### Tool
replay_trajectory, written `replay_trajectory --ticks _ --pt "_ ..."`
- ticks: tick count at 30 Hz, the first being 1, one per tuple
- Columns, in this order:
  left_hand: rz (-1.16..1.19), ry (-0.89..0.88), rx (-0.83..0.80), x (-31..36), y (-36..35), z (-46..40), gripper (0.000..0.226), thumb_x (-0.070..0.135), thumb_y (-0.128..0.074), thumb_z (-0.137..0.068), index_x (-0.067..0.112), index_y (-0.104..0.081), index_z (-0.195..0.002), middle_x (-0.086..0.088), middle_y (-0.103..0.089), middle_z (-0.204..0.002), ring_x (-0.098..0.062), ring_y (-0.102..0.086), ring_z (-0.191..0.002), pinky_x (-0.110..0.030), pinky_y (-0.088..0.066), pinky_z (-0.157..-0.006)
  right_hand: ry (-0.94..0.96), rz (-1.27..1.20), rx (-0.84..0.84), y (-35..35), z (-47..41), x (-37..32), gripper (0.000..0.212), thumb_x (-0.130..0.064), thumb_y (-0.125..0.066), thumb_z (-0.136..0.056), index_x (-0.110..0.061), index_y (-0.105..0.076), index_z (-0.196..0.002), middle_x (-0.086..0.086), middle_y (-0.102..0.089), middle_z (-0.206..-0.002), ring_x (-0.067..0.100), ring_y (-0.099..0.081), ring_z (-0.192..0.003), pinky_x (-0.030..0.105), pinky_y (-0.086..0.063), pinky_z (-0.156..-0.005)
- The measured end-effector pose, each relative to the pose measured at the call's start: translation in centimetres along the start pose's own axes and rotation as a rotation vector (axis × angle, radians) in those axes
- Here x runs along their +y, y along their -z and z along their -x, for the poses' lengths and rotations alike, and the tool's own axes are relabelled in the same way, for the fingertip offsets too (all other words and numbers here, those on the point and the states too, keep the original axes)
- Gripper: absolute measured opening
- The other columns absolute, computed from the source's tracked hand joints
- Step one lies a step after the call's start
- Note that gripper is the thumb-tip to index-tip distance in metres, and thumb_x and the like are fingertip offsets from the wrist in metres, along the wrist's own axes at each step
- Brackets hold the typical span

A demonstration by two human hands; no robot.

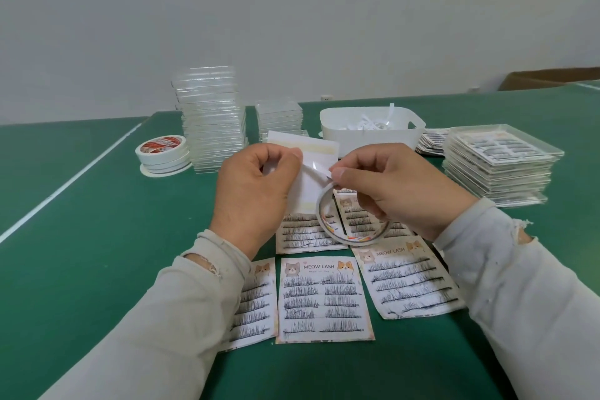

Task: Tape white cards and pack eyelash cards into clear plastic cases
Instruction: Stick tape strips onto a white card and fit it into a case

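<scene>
White card (310, 183) held up over the green tabletop (97, 237), tape strip at its face.
My left hand (256, 188) grips the card at 12 o'clock above the eyelash cards (323, 299); my right hand (389, 185) pinches the strip, tape roll (349, 221) hanging beneath it. Clear cases (212, 120) stand at 11 o'clock.

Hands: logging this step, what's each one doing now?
Left hand: holds the white card.
Right hand: pinches the tape end, roll on its fingers.
</scene>
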State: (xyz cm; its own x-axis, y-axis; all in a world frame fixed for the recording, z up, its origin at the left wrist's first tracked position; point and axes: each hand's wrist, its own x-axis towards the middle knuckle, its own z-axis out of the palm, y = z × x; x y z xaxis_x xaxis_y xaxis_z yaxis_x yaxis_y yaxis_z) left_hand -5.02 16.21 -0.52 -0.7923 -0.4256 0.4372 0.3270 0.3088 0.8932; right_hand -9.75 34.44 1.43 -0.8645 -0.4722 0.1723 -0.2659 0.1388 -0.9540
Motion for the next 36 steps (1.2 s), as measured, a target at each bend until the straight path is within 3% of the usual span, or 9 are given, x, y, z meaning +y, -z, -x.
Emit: replay_trajectory --ticks 6,9,13,15,18,26,29,32,36 --pt "0.044 -0.027 -0.036 0.0 0.0 0.2 0.022 0.025 -0.065 -0.098 0.023 -0.077 -0.079 0.010 -0.073 -0.078 0.004 -0.060 -0.067 -0.012 -0.047 -0.060 -0.026 0.010 0.044 0.6 0.1 -0.5 0.010 -0.008 -0.075 -0.087 -0.010 -0.076 -0.076 0.010 -0.065 -0.067 0.012 -0.038 -0.039 0.019 -0.030 -0.038" --pt "-0.010 -0.073 -0.059 0.2 0.1 0.5 0.019 0.014 -0.067 -0.096 0.031 -0.073 -0.090 0.013 -0.074 -0.089 0.008 -0.060 -0.074 -0.008 -0.048 -0.070 0.011 0.074 0.079 1.5 0.4 -1.1 0.013 -0.007 -0.074 -0.084 -0.011 -0.076 -0.072 0.009 -0.074 -0.074 0.005 -0.038 -0.038 0.014 -0.030 -0.038" --pt "-0.002 -0.068 -0.136 0.2 0.0 0.9 0.036 0.001 -0.064 -0.093 0.036 -0.055 -0.097 0.000 -0.072 -0.090 -0.007 -0.067 -0.075 -0.034 -0.058 -0.067 0.041 -0.028 0.037 1.9 0.7 -1.4 0.017 -0.004 -0.071 -0.085 -0.010 -0.074 -0.069 0.013 -0.075 -0.075 0.011 -0.032 -0.040 0.016 -0.028 -0.037" --pt "0.053 -0.035 -0.222 0.3 -0.2 1.1 0.048 -0.001 -0.062 -0.094 0.043 -0.049 -0.109 0.005 -0.077 -0.092 -0.012 -0.074 -0.076 -0.034 -0.061 -0.062 0.065 -0.032 -0.006 1.3 0.7 -1.2 0.014 -0.008 -0.073 -0.086 -0.008 -0.074 -0.072 0.015 -0.075 -0.075 0.010 -0.035 -0.041 0.016 -0.029 -0.038" --pt "0.055 -0.004 -0.292 0.0 -0.5 1.2 0.059 0.003 -0.061 -0.096 0.045 -0.040 -0.131 0.009 -0.078 -0.102 -0.014 -0.075 -0.086 -0.032 -0.062 -0.069 0.117 -0.003 -0.022 0.5 0.6 -0.8 0.012 -0.005 -0.074 -0.088 -0.003 -0.073 -0.076 0.007 -0.072 -0.068 0.000 -0.049 -0.039 0.007 -0.036 -0.042" --pt "0.117 -0.010 -0.305 -0.1 -0.7 1.2 0.036 0.008 -0.055 -0.102 0.040 -0.054 -0.117 0.006 -0.077 -0.104 -0.012 -0.074 -0.081 -0.022 -0.055 -0.063 0.124 0.046 0.012 0.5 0.2 -0.3 0.014 -0.007 -0.074 -0.089 -0.002 -0.075 -0.075 -0.002 -0.070 -0.061 -0.002 -0.050 -0.042 0.005 -0.036 -0.047" --pt "0.136 -0.011 -0.301 0.0 -0.7 1.2 0.036 0.007 -0.055 -0.101 0.039 -0.055 -0.117 0.006 -0.077 -0.106 -0.011 -0.074 -0.083 -0.022 -0.055 -0.064 0.119 0.115 0.034 0.5 0.2 -0.5 0.015 -0.014 -0.076 -0.088 -0.007 -0.076 -0.075 0.002 -0.076 -0.071 0.003 -0.060 -0.059 0.015 -0.047 -0.062" --pt "0.170 -0.013 -0.300 0.1 -0.8 1.3 0.032 0.010 -0.056 -0.098 0.037 -0.058 -0.116 0.007 -0.076 -0.108 -0.010 -0.074 -0.086 -0.020 -0.055 -0.065 0.103 0.177 0.055 0.5 0.4 -0.7 0.014 -0.020 -0.076 -0.088 -0.012 -0.078 -0.075 0.003 -0.077 -0.076 0.011 -0.064 -0.070 0.039 -0.056 -0.080" --pt "0.183 -0.015 -0.303 0.2 -0.9 1.3 0.029 0.024 -0.056 -0.088 0.038 -0.060 -0.114 0.010 -0.077 -0.106 -0.008 -0.074 -0.086 -0.019 -0.055 -0.067 0.084 0.196 0.061 0.3 0.6 -1.0 0.015 -0.022 -0.076 -0.087 -0.015 -0.079 -0.075 0.004 -0.077 -0.077 0.015 -0.064 -0.072 0.047 -0.055 -0.089"
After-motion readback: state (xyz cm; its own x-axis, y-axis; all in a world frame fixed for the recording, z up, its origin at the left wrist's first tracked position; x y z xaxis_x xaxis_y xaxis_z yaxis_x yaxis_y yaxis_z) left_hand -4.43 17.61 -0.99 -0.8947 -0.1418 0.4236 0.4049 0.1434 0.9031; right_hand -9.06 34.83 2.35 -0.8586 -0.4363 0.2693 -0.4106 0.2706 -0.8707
